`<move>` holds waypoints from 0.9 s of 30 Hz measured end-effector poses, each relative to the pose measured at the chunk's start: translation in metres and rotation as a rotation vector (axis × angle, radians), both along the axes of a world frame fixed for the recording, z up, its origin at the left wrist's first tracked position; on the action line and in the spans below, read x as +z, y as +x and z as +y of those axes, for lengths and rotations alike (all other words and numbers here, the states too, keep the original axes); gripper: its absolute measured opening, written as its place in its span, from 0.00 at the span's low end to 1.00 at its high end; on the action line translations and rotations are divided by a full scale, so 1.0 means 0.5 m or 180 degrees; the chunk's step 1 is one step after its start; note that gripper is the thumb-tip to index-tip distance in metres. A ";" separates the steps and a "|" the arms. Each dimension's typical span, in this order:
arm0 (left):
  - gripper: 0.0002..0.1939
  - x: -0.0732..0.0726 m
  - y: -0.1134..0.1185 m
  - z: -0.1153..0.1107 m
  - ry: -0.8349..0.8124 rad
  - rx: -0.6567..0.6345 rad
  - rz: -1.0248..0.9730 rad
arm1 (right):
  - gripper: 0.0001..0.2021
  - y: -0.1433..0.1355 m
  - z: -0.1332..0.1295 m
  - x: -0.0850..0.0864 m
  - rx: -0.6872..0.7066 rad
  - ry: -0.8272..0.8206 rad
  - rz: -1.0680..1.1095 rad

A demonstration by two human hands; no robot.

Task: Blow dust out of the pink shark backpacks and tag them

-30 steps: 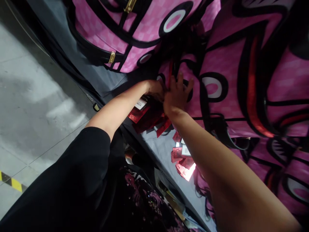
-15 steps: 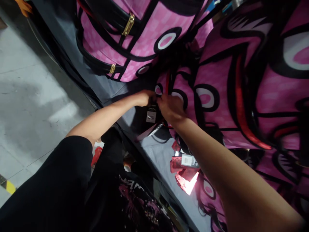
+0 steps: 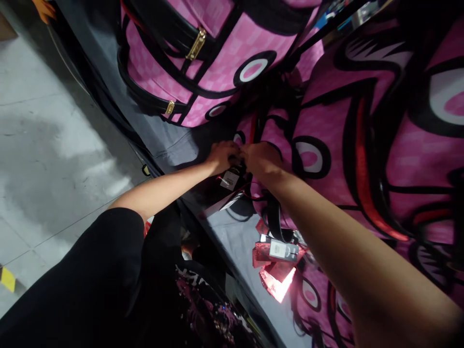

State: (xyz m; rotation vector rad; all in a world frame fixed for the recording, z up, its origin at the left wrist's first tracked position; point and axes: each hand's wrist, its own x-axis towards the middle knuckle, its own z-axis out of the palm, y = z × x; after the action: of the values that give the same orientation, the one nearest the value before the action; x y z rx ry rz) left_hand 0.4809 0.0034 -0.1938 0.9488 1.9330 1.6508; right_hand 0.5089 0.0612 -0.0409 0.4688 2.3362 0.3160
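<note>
My left hand [image 3: 222, 155] and my right hand [image 3: 261, 158] meet at the near side of a small pink bag [image 3: 275, 126] printed with black-ringed eyes. Both hands have their fingers curled in close together, and what they pinch is dark and too small to make out. Just below the fingers hangs a pale label [image 3: 229, 180] on a dark tag. Under it lies a dark flat piece with a silvery edge [image 3: 232, 200]. A black strap [image 3: 274, 220] loops down below my right wrist.
A large pink backpack [image 3: 217, 67] with gold zip pulls stands on the grey-covered table [image 3: 170, 140]. More pink bags [image 3: 416, 145] crowd the right side. Red shiny tags [image 3: 279, 280] and a grey tag [image 3: 282, 250] lie nearer me. Concrete floor [image 3: 47, 159] stretches left.
My left hand has shifted slightly down and toward the right hand. The pale label has tilted and sits slightly lower. The view has moved a little.
</note>
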 end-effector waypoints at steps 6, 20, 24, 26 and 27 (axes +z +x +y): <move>0.11 0.010 -0.004 0.009 -0.0305 0.0294 0.0249 | 0.18 0.014 -0.033 0.013 0.0612 0.0272 -0.0378; 0.02 0.003 0.040 -0.010 0.1059 -0.0043 -0.1067 | 0.18 0.064 0.055 -0.011 0.1746 0.0192 0.0847; 0.04 -0.008 0.031 0.006 0.1399 -0.0622 -0.2082 | 0.16 0.060 0.068 -0.014 0.1629 0.0136 0.0928; 0.05 -0.014 0.024 0.015 0.1415 -0.0713 -0.2306 | 0.15 0.060 0.070 -0.017 0.1602 0.0144 0.0894; 0.05 -0.017 0.020 0.018 0.1389 -0.0686 -0.2287 | 0.15 0.060 0.070 -0.018 0.1625 0.0148 0.0877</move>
State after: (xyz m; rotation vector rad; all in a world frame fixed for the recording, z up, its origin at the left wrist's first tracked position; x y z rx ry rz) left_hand 0.4911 0.0124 -0.2025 0.5520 0.9910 1.9591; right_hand 0.5390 0.0961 -0.0501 -0.0816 2.7031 0.5750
